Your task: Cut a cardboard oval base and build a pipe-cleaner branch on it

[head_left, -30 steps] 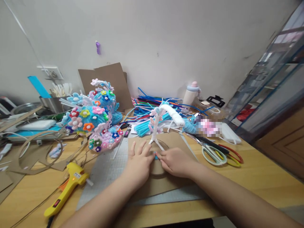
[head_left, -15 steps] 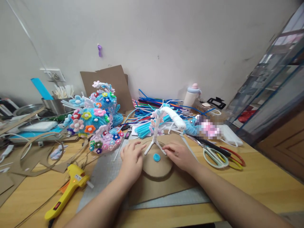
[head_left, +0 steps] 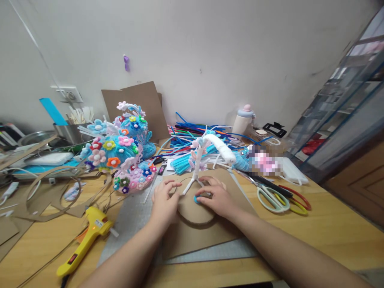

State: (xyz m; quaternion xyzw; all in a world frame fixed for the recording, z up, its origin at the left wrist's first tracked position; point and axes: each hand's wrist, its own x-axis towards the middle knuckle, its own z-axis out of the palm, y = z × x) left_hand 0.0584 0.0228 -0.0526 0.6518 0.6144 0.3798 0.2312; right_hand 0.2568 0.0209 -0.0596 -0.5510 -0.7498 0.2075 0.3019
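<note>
A round cardboard disc (head_left: pixel 193 212) lies on a brown cardboard sheet (head_left: pixel 210 236) in front of me. A white pipe-cleaner tree (head_left: pixel 199 160) stands on the disc's far edge. My left hand (head_left: pixel 163 200) rests on the disc's left rim, fingers spread and curled down, holding nothing. My right hand (head_left: pixel 216 197) lies on the right side, its fingertips pinching a small blue coiled dot (head_left: pixel 196 199) on the disc beside the tree's foot.
A yellow glue gun (head_left: pixel 84 236) lies at the front left. Blue pipe-cleaner flower pieces (head_left: pixel 120 150) stand at the left, loose pipe cleaners (head_left: pixel 192 134) at the back, scissors (head_left: pixel 274 198) at the right, and cardboard rings (head_left: pixel 48 192) at far left.
My hands parted off the blue dot and moved to the tree's base. My right fingers have since come back onto the blue dot; my left hand stayed on the disc's left rim.
</note>
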